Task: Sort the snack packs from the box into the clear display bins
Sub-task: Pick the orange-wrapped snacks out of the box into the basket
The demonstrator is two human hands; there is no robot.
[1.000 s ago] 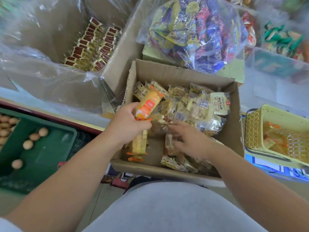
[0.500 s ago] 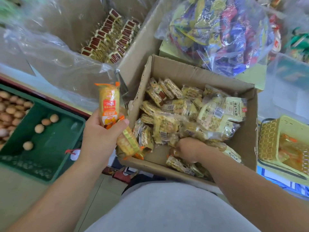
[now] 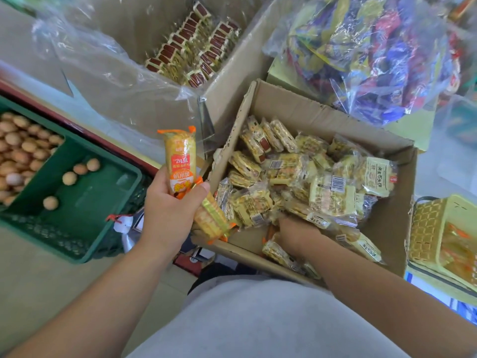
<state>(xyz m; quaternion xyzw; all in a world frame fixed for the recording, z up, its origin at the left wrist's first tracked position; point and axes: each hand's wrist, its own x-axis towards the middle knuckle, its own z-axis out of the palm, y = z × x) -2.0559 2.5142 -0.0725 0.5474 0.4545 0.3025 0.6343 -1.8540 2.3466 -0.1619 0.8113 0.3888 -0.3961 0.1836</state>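
Sorting at the cardboard box [image 3: 322, 117] of snack packs.

Gripping two packs in the left hand [image 3: 170, 213] just outside the box's left wall: an upright orange pack [image 3: 179, 161] pinned under the thumb, and a second orange pack [image 3: 211, 220] slanting down from the curled fingers over the box's near-left corner. Reaching with the right hand [image 3: 296, 233] into the near side of the box, sunk among the yellow packs [image 3: 333, 195] heaped inside — cannot tell how its fingers lie, hidden under the wrappers. To the left, a green crate [image 3: 103, 202] holding eggs [image 3: 15, 151]; to the right, a yellow basket [image 3: 426, 228]; behind, a plastic-lined carton [image 3: 232, 73] of brown-labelled packs and a clear bag of sweets [image 3: 374, 55].
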